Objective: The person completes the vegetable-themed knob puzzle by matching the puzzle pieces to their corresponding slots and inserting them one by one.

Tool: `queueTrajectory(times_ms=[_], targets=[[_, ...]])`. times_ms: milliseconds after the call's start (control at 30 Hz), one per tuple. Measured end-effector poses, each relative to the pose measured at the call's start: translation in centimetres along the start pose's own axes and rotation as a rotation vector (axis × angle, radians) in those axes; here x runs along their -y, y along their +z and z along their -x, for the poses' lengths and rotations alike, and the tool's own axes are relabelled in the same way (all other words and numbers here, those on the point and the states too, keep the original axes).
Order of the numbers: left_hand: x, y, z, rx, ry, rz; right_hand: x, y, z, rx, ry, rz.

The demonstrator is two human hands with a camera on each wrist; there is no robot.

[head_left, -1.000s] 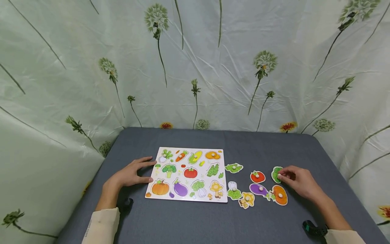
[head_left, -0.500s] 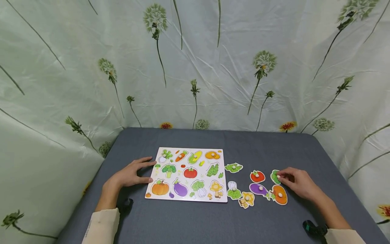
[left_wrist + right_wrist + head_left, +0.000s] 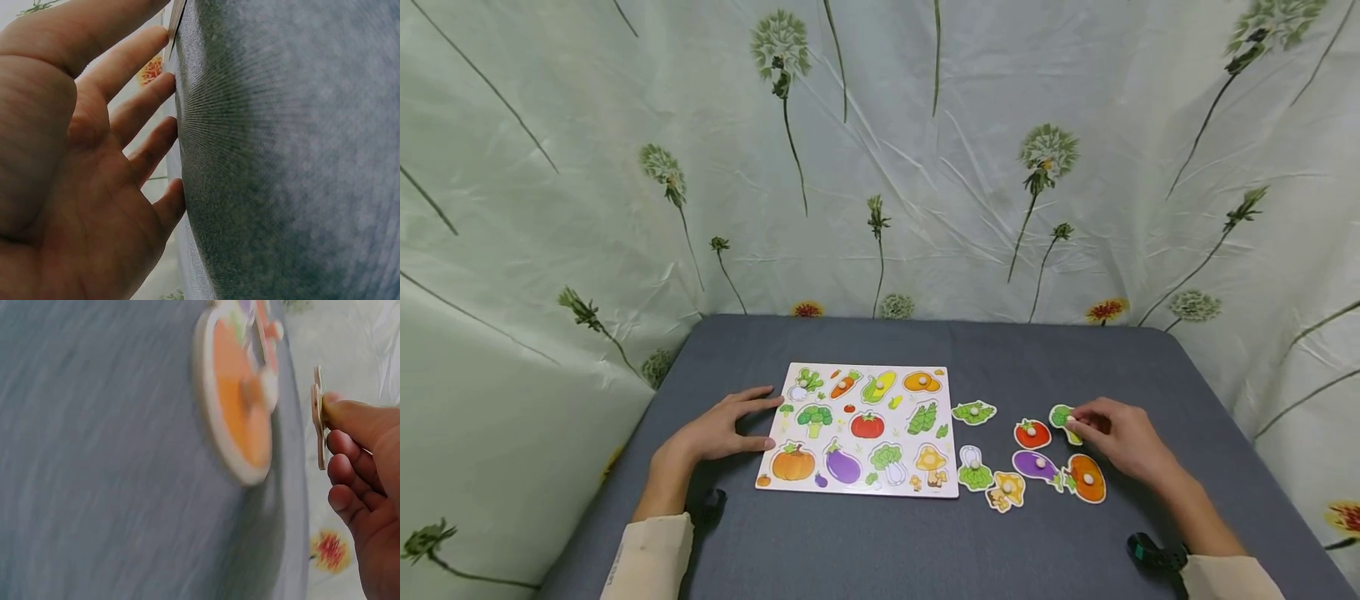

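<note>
My right hand (image 3: pixel 1123 437) pinches a broccoli puzzle piece (image 3: pixel 1060 417) by its knob. In the right wrist view this thin wooden piece (image 3: pixel 318 419) is seen edge-on, raised off the tabletop, with thumb and fingers at it. At the left edge of a white vegetable puzzle board (image 3: pixel 868 489), my left hand (image 3: pixel 718 432) rests with spread, fairly straight fingers; index finger and thumb are at the rim. Knobbed pieces, such as the carrot (image 3: pixel 845 383) and corn (image 3: pixel 878 386), sit in the top row. The two lower rows show printed pictures without knobs.
Right of the board lie a leafy green piece (image 3: pixel 973 412), a bok choy (image 3: pixel 975 471), mushrooms (image 3: pixel 1011 483), a tomato (image 3: pixel 1032 433), an eggplant (image 3: pixel 1033 464) and a pumpkin (image 3: pixel 1088 478). The grey-covered table (image 3: pixel 865 542) ends at a flower-print curtain (image 3: pixel 955 208).
My right hand has moved a little left and away from me, lifting the broccoli piece and turning its stem toward me. The left hand keeps its place at the board.
</note>
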State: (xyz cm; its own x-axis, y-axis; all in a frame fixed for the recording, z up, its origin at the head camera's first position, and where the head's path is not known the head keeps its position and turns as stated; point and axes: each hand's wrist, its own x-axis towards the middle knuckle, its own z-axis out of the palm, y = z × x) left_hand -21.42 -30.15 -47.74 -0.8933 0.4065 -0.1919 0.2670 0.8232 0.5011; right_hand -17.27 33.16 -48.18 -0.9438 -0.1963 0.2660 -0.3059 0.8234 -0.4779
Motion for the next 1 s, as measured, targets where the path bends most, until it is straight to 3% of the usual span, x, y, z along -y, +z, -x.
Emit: queueTrajectory(times_ms=[267, 600, 1000], targets=[[0.1, 0.1, 0.1, -0.008, 0.002, -0.006, 3.1, 1.4, -1.9, -0.028, -0.061, -0.056], [-0.2, 0.1, 0.3, -0.008, -0.001, -0.002, 7.2, 4.2, -4.5, 0.035, -0.059, -0.163], [-0.2, 0.0, 0.1, 0.003, -0.024, -0.006, 12.3, 6.8, -7.3, 0.061, -0.118, -0.271]])
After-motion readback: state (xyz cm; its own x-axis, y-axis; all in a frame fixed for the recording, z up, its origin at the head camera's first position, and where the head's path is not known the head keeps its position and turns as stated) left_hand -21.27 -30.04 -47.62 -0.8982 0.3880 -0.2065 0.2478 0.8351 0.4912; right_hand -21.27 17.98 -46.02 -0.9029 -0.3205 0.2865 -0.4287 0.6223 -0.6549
